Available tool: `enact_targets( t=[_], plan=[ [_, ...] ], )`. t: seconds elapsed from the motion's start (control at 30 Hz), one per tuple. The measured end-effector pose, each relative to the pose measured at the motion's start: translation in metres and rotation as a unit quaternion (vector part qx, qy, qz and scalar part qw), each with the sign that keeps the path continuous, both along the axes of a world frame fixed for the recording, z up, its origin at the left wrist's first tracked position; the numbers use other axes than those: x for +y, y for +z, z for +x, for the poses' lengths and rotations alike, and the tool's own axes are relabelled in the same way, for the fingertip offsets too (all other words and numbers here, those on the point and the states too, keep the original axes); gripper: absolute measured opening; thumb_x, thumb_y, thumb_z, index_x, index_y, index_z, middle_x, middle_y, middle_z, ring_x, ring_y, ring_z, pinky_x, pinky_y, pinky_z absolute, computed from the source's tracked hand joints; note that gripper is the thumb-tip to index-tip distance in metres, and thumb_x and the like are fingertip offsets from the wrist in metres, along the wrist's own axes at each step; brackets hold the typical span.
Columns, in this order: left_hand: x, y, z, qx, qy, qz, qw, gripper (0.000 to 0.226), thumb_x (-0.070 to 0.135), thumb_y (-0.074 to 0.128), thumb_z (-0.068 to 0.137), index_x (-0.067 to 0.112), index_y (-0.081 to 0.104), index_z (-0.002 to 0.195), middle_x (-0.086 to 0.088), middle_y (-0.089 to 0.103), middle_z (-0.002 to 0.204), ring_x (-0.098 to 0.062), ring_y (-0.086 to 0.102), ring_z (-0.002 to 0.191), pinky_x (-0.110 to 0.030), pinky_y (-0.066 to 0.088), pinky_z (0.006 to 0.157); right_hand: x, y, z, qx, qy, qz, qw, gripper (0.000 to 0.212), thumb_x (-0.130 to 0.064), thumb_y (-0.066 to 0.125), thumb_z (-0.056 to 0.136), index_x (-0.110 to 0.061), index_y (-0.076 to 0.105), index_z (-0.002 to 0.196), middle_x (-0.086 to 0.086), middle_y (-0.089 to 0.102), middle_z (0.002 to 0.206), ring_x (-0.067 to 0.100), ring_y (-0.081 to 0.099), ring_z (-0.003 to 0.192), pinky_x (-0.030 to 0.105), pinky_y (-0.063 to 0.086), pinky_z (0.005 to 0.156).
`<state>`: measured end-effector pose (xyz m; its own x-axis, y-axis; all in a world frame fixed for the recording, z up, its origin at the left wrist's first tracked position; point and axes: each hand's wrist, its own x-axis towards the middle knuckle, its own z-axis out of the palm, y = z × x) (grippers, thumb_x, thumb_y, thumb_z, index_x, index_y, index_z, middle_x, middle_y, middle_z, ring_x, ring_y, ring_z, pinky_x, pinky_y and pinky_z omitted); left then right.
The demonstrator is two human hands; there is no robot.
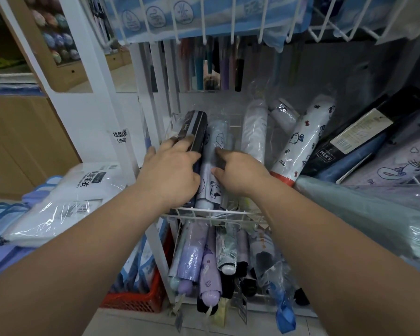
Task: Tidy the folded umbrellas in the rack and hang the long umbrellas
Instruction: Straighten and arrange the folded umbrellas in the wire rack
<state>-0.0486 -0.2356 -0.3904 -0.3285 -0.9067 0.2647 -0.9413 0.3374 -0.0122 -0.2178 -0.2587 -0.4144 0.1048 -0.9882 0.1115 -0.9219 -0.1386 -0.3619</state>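
A white wire rack point(211, 212) holds folded umbrellas in clear sleeves. My left hand point(170, 170) lies over a dark navy striped folded umbrella point(197, 128) at the shelf's left end, fingers curled onto it. My right hand point(238, 172) presses on the pale lilac puppy-print umbrella point(216, 139) beside it, thumb and forefinger on its sleeve. Further right lie a plain white umbrella point(254, 132) and a white cat-print umbrella point(301, 141). Long umbrellas point(224, 66) hang behind the rack's back bars, blurred.
The lower shelf holds several purple, grey and black folded umbrellas point(204, 258). A black "MEN'S" boxed umbrella point(349, 139) and a grey-green long umbrella point(364, 214) lie at the right. Packaged raincoats point(70, 195) sit left, above a red basket point(136, 299).
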Motion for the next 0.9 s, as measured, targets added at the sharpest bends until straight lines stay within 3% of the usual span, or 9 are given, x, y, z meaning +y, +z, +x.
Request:
enact_targets(
  t=[0.1,0.2,0.27,0.33,0.43,0.6,0.7,0.9],
  plan=[
    [-0.001,-0.002,-0.002,-0.005,0.017,0.019,1.0,0.053,0.053,0.046,0.097,0.03,0.05,0.145,0.004,0.023,0.165,-0.03,0.026,0.146,-0.058,0.028,0.117,0.003,0.004,-0.007,-0.035,0.0,0.0,0.999,0.055,-0.039,0.055,0.097,-0.025,0.041,0.149,0.005,0.056,0.142,0.028,0.054,0.127,0.036,0.046,0.104],
    [0.0,0.002,-0.008,-0.044,0.025,0.0,0.999,0.058,0.059,0.047,0.095,0.028,0.05,0.144,-0.001,0.031,0.16,-0.033,0.027,0.143,-0.059,0.029,0.115,0.008,0.001,-0.022,-0.091,-0.061,-0.097,0.989,0.041,-0.028,0.06,0.092,-0.026,0.06,0.133,0.009,0.063,0.125,0.031,0.062,0.111,0.035,0.051,0.095],
    [0.001,0.005,-0.015,-0.069,0.025,-0.004,0.997,0.062,0.062,0.049,0.092,0.028,0.048,0.144,-0.004,0.034,0.157,-0.033,0.028,0.142,-0.061,0.027,0.115,0.007,0.003,-0.034,-0.099,-0.119,-0.149,0.977,0.039,-0.023,0.062,0.089,-0.025,0.063,0.129,0.014,0.057,0.124,0.034,0.062,0.105,0.032,0.05,0.092],
    [0.001,0.006,-0.024,-0.084,0.006,-0.005,0.996,0.068,0.063,0.052,0.09,0.032,0.04,0.149,-0.006,0.032,0.158,-0.033,0.026,0.145,-0.064,0.023,0.117,0.003,0.004,-0.044,-0.076,-0.144,-0.118,0.979,0.052,-0.026,0.063,0.09,-0.028,0.052,0.14,0.017,0.052,0.133,0.034,0.058,0.115,0.03,0.046,0.096],
    [-0.003,0.004,-0.036,-0.109,-0.064,0.002,0.992,0.069,0.06,0.05,0.093,0.044,0.023,0.155,-0.001,0.019,0.168,-0.03,0.012,0.155,-0.068,0.011,0.119,-0.004,0.005,-0.051,-0.016,-0.142,0.013,0.99,0.074,-0.036,0.061,0.093,-0.035,0.022,0.156,0.011,0.047,0.15,0.031,0.052,0.13,0.031,0.044,0.104],
    [-0.018,0.002,-0.037,-0.191,-0.084,0.052,0.977,0.055,0.06,0.043,0.098,0.048,0.036,0.151,0.006,0.012,0.17,-0.026,0.007,0.157,-0.07,0.005,0.118,-0.007,-0.001,-0.043,-0.069,-0.14,0.05,0.986,0.089,-0.03,0.061,0.096,-0.04,-0.002,0.157,0.015,0.052,0.145,0.033,0.059,0.122,0.035,0.048,0.099],
    [-0.02,-0.003,-0.029,-0.179,-0.088,0.041,0.979,0.057,0.064,0.043,0.096,0.049,0.035,0.151,0.008,0.014,0.17,-0.023,0.012,0.156,-0.068,0.007,0.119,-0.009,-0.005,-0.043,-0.095,-0.141,0.033,0.985,0.09,-0.026,0.064,0.094,-0.04,0.002,0.157,0.013,0.052,0.144,0.032,0.059,0.12,0.033,0.047,0.098],
    [-0.021,-0.004,-0.022,-0.151,-0.088,0.039,0.984,0.06,0.065,0.046,0.094,0.049,0.036,0.15,0.009,0.015,0.169,-0.018,0.014,0.156,-0.064,0.006,0.121,-0.009,0.02,-0.052,-0.024,-0.107,0.03,0.993,0.086,-0.032,0.066,0.089,-0.033,0.015,0.158,0.004,0.04,0.155,0.026,0.048,0.133,0.023,0.041,0.098]
  ],
)
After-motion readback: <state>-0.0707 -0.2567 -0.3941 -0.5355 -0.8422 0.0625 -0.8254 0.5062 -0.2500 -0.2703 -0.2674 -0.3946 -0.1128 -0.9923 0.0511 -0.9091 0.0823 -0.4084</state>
